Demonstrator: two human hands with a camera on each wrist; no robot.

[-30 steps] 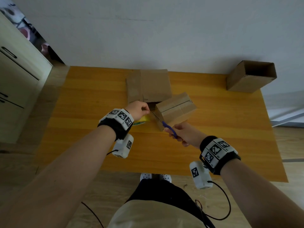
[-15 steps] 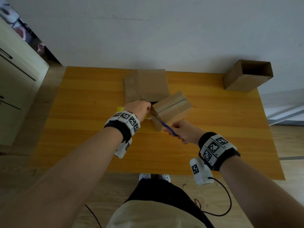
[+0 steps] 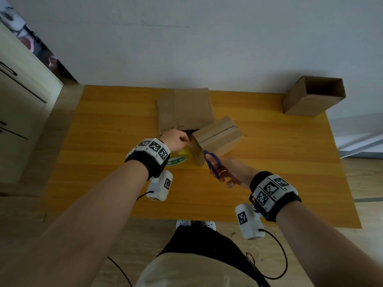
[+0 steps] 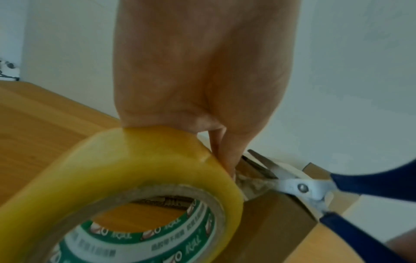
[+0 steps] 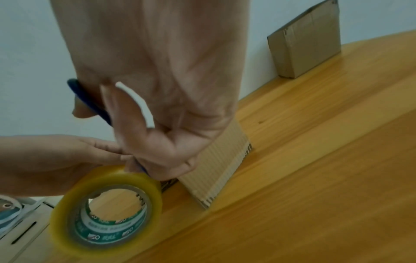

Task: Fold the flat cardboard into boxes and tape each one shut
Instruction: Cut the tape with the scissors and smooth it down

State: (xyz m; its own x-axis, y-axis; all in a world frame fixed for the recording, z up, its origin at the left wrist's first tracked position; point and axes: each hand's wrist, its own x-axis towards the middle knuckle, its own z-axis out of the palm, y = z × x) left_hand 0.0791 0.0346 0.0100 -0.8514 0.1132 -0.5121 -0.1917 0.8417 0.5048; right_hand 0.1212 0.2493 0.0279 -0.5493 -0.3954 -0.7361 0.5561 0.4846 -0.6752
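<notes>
A folded cardboard box (image 3: pixel 217 135) lies tilted mid-table, with tape along its top seam. My left hand (image 3: pixel 178 140) grips a yellow tape roll (image 3: pixel 182 157) just left of the box's near corner. A short strip of tape runs from the tape roll (image 4: pixel 126 186) to the box (image 4: pixel 270 222). My right hand (image 3: pixel 228 172) holds blue-handled scissors (image 3: pixel 212 162). In the left wrist view the scissors (image 4: pixel 299 188) have their blades slightly parted at that strip. The right wrist view shows my right hand (image 5: pixel 157 89) above the roll (image 5: pixel 108 210).
Flat cardboard (image 3: pixel 184 109) lies behind the box near the wall. An open-topped box (image 3: pixel 313 98) stands at the far right corner of the wooden table (image 3: pixel 103 183). A white cabinet (image 3: pixel 20 112) stands to the left.
Both hands stay at the box's near-left corner. The left hand with the roll shifted slightly, and more of the roll shows below the wrist. The scissors remain at the tape strip.
</notes>
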